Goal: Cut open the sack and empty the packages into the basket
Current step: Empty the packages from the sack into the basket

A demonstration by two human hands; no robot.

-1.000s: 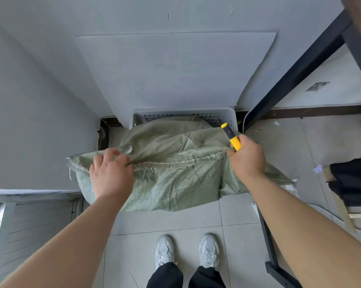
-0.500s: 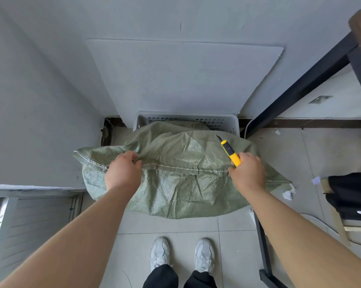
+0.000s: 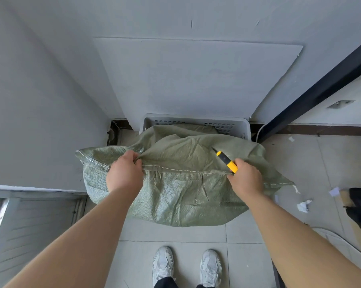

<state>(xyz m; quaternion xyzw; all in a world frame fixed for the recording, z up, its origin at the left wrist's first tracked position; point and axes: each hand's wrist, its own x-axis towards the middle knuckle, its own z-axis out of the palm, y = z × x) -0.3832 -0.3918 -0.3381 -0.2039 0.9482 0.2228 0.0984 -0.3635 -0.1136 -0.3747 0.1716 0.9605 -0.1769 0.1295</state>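
Observation:
A green woven sack (image 3: pixel 175 194) hangs in front of me, its far end draped into a white plastic basket (image 3: pixel 196 121) against the wall. My left hand (image 3: pixel 124 173) pinches the sack's stitched top seam left of centre. My right hand (image 3: pixel 247 179) grips the seam on the right and also holds a yellow and black utility knife (image 3: pixel 225 160), its blade pointing up and left over the sack. The packages inside are hidden by the fabric.
A black metal table leg (image 3: pixel 312 94) slants down at the right, next to the basket. Paper scraps (image 3: pixel 304 205) lie on the tiled floor to the right, near a dark object (image 3: pixel 360 206). My white shoes (image 3: pixel 187 267) stand below the sack. A grey wall closes the left side.
My left hand has slid right along the seam, closer to the centre. The sack has been lifted and pulled taut between both hands. The knife now tilts lower over the fabric.

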